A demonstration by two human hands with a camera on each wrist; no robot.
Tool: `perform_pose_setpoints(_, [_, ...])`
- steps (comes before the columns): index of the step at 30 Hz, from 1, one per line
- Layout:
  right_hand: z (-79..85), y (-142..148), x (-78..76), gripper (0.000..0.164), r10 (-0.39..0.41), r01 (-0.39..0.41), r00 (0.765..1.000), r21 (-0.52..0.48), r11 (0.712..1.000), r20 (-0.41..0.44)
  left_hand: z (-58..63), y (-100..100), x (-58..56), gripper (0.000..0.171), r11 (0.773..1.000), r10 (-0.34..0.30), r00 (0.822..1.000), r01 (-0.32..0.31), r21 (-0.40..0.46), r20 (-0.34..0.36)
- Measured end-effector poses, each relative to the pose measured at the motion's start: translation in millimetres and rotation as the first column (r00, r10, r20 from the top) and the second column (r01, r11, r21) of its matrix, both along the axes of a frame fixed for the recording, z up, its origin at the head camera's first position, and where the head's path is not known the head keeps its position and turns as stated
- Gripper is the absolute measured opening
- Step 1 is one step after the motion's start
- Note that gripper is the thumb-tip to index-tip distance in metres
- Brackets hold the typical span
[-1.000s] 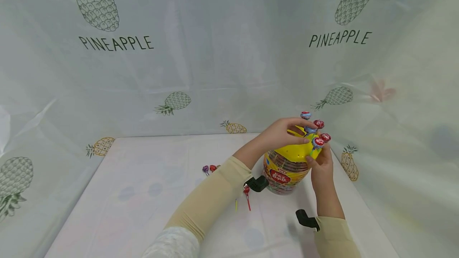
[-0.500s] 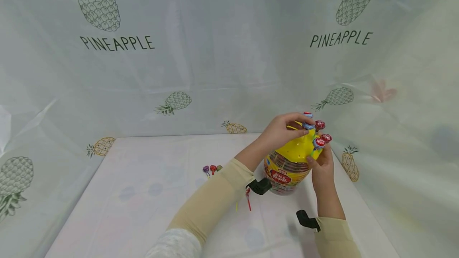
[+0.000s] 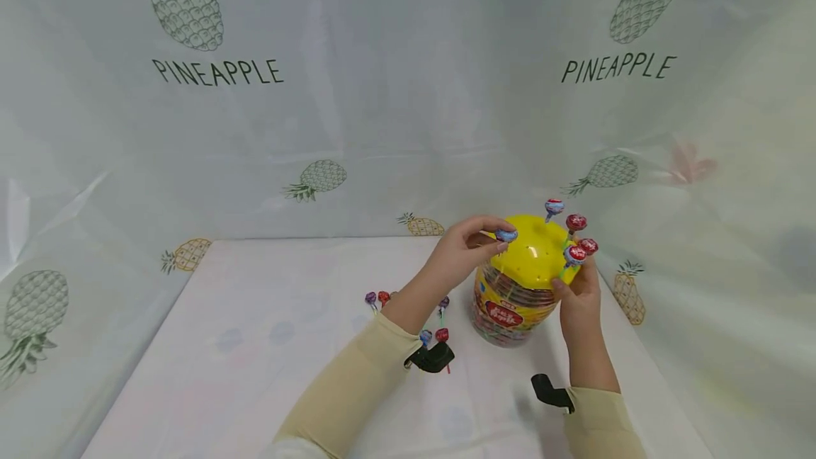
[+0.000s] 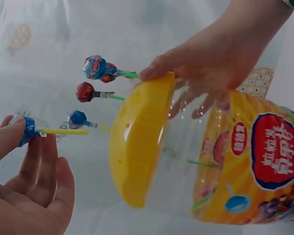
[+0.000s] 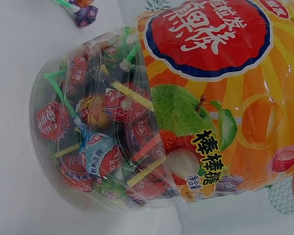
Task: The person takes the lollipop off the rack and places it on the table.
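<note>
A large clear jar (image 3: 508,314) with a yellow domed lid (image 3: 534,255) stands on the table, lollipops showing inside its lower part in the right wrist view. My left hand (image 3: 457,252) pinches a blue-wrapped lollipop (image 4: 25,131) by its head, just left of the lid. Its yellow stick (image 4: 66,131) points at the lid, apart from it. With my right hand (image 3: 580,299) I hold the jar at the lid's right side, thumb at the lid's edge. Several lollipops stick up from the lid, among them a blue one (image 3: 554,207) and a red one (image 3: 576,222).
Several loose lollipops lie on the white table (image 3: 274,374) left of the jar, such as a purple one (image 3: 371,298) and a red one (image 3: 442,335). My left forearm partly covers this area. A pineapple-print curtain (image 3: 408,91) hangs behind the table.
My left hand has moved left, away from the lollipops standing in the lid, with the blue-wrapped lollipop pinched in its fingers. My right hand has kept its hold on the jar.
</note>
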State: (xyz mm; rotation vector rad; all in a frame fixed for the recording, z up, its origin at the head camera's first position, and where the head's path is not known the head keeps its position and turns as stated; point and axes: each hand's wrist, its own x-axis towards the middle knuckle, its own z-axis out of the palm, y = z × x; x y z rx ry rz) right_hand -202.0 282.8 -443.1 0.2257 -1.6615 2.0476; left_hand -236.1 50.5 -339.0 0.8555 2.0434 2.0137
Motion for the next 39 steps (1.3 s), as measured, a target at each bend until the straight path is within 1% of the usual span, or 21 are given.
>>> perform_pose_setpoints(5, [-0.8, 2, -0.7, 0.063, 0.012, -0.012, 1.000, -0.007, 1.000, -0.027, -14.2, -18, 10.0, 0.026, 0.998, 0.041, 0.998, -0.042, 0.037, 0.039])
perform_pose_setpoints(7, [-1.1, 2, -1.1, 0.062, 0.018, -0.018, 0.999, -0.011, 1.000, -0.034, -22.1, -26, 13.2, 0.028, 0.997, 0.064, 0.996, -0.067, 0.034, 0.061])
perform_pose_setpoints(9, [-1.0, 1, -1.5, 0.061, 0.022, -0.022, 0.999, -0.012, 1.000, -0.038, -32.3, -35, 15.9, 0.030, 0.996, 0.090, 0.992, -0.092, 0.020, 0.093])
perform_pose_setpoints(11, [-1.3, 1, -1.6, 0.061, 0.024, -0.025, 0.999, -0.013, 1.000, -0.043, -44.6, -42, 17.9, 0.030, 0.993, 0.115, 0.984, -0.116, -0.001, 0.135])
perform_pose_setpoints(14, [-1.9, 2, -1.9, 0.061, 0.022, -0.022, 0.999, -0.008, 1.000, -0.049, -64.5, -51, 21.1, 0.031, 0.989, 0.150, 0.972, -0.147, -0.031, 0.179])
perform_pose_setpoints(17, [-2.4, 3, -1.7, 0.060, 0.021, -0.022, 0.998, -0.008, 1.000, -0.052, -82.1, -58, 23.9, 0.033, 0.987, 0.162, 0.964, -0.159, -0.032, 0.213])
perform_pose_setpoints(21, [-1.6, 2, -1.8, 0.060, 0.015, -0.016, 0.999, -0.013, 1.000, -0.045, -99.0, -68, 24.4, 0.036, 0.984, 0.177, 0.959, -0.172, -0.044, 0.222])
perform_pose_setpoints(25, [-1.5, 1, -2.2, 0.062, 0.018, -0.019, 0.999, -0.031, 0.999, -0.037, -110.4, -80, 26.8, 0.041, 0.976, 0.211, 0.947, -0.192, -0.100, 0.241])
perform_pose_setpoints(28, [-1.9, 0, -2.3, 0.062, 0.025, -0.026, 0.999, -0.036, 0.999, -0.035, -120.4, -87, 29.6, 0.043, 0.964, 0.248, 0.934, -0.213, -0.156, 0.256])
perform_pose_setpoints(31, [-2.4, 1, -2.4, 0.062, 0.029, -0.030, 0.999, -0.031, 0.999, -0.039, -132.5, -91, 30.8, 0.046, 0.948, 0.285, 0.924, -0.233, -0.216, 0.255])
perform_pose_setpoints(34, [-2.7, 1, -2.4, 0.062, 0.030, -0.031, 0.998, -0.023, 0.999, -0.049, -144.4, -95, 30.5, 0.047, 0.937, 0.296, 0.923, -0.231, -0.261, 0.246])
perform_pose_setpoints(39, [-2.9, 2, -2.2, 0.063, 0.045, -0.047, 0.996, -0.028, 0.999, -0.071, -162.2, -101, 30.9, 0.045, 0.931, 0.278, 0.931, -0.201, -0.303, 0.237])
